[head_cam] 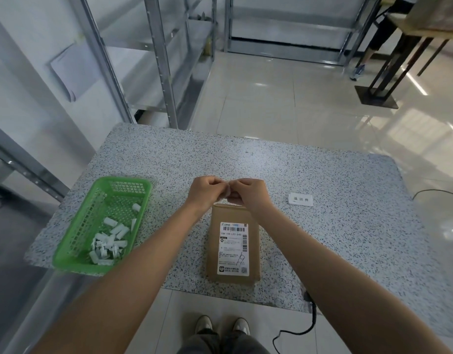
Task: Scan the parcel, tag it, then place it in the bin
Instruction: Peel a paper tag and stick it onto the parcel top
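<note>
The left hand [206, 191] and right hand [248, 192] were curled together, fingertips pinched on something too small to identify; the kraft parcel [233, 245] lay flat just beneath, long axis running away, equally near both.

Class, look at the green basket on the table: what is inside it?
The green basket holds a loose heap of small white paper slips. Whatever lies beneath the heap is covered, and any print on them is too small to read.
</note>
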